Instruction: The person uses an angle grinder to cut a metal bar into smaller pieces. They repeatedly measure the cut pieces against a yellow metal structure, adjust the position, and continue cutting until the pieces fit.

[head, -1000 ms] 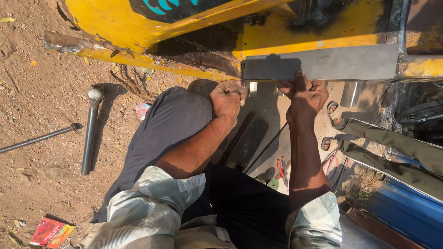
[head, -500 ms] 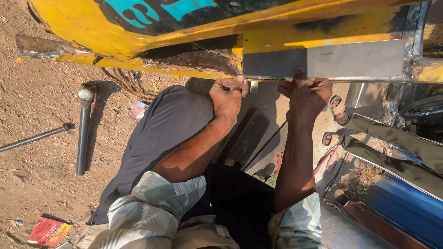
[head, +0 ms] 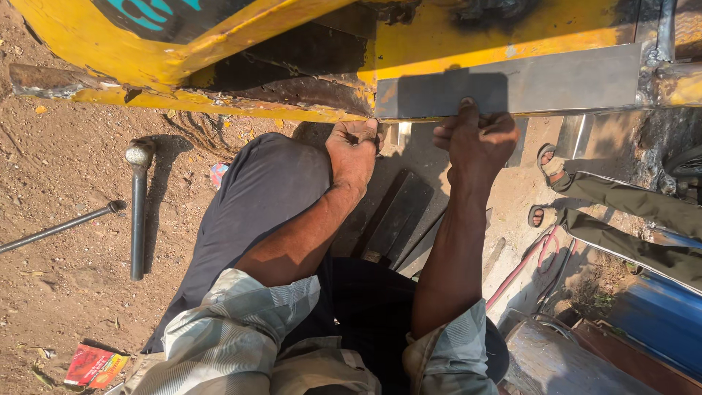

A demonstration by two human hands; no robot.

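Note:
A grey metal plate [head: 556, 80] lies flat against the yellow vehicle body [head: 468, 33]. My left hand [head: 355, 150] curls its fingers around the plate's lower left corner, where the yellow panel is torn and rusty. My right hand [head: 479, 139] grips the plate's lower edge, one fingertip pressed up onto its face. Both forearms reach up from my dark-trousered knee [head: 270, 190].
A hammer [head: 137, 212] and a thin rod [head: 58, 228] lie on the dirt at left, with a red packet [head: 93, 364] nearer me. Dark planks [head: 398, 216] lie under the hands. Another person's sandalled feet [head: 548, 164] stand at right, beside a red hose [head: 523, 267] and a blue object [head: 658, 322].
Both hands stay at the plate's lower edge. The view has shifted a little, and my right fingertip now sits higher on the plate.

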